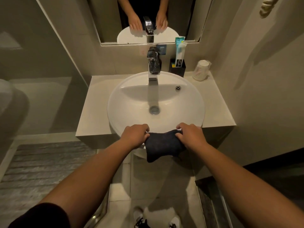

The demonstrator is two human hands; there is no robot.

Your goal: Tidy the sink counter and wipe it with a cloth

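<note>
A dark folded cloth point(162, 144) hangs between my hands at the front rim of the round white sink point(115, 102). My left hand point(134, 136) grips its left end and my right hand point(190, 135) grips its right end. The pale counter point(93, 104) surrounds the basin. At the back right stand a black holder point(178, 67) with a toothpaste tube point(179, 50), and a wrapped stack of paper cups point(201, 69) lying tilted near the wall.
A chrome faucet point(153, 65) rises behind the basin, under a mirror point(184, 18). Walls close in on the right side. A toilet point(9, 102) stands at left, with a grey floor mat point(41, 165) below it.
</note>
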